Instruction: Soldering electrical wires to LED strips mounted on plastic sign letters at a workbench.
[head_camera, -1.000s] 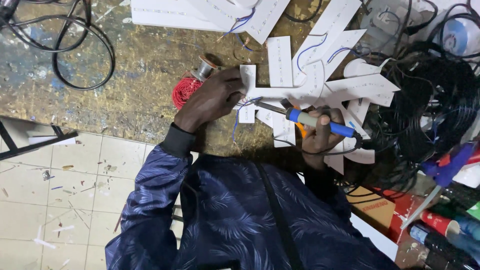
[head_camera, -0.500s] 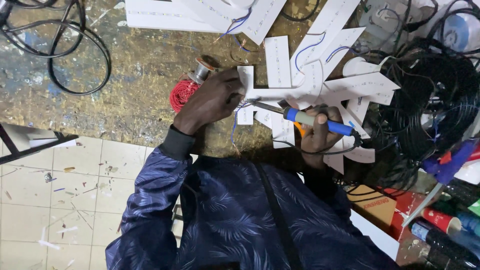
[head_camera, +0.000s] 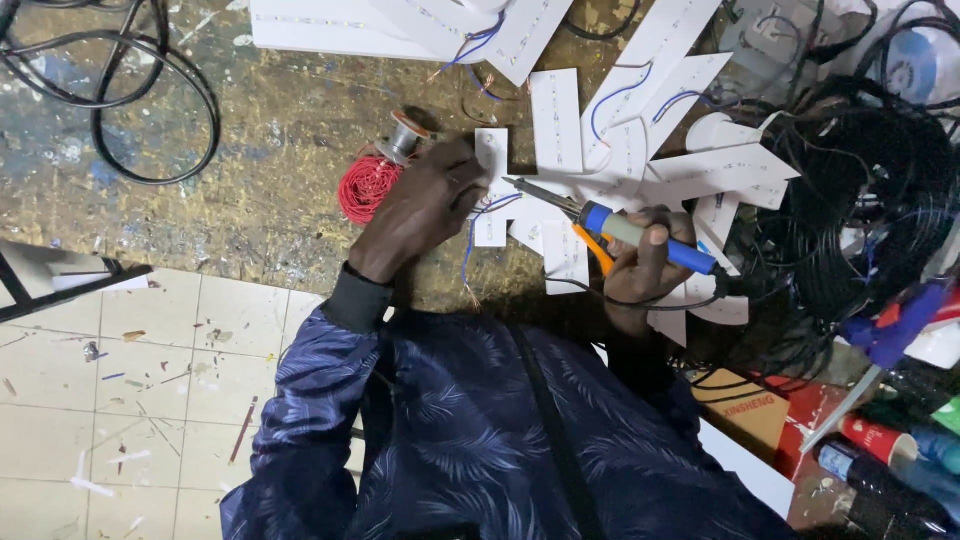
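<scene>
the left hand (head_camera: 425, 205) sits slightly farther left and nearer the red wire coil (head_camera: 365, 187) than a second ago, and covers more of the small white strip (head_camera: 490, 185). the soldering iron (head_camera: 625, 228) in the right hand (head_camera: 645, 265) lies at nearly the same angle, its tip a little closer to the left hand's fingers. the solder spool (head_camera: 405, 135) shows more fully.

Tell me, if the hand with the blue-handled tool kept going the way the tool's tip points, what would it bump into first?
Probably the left hand: the soldering iron in the right hand points at its fingers on a white strip. Depth is unclear.
</scene>
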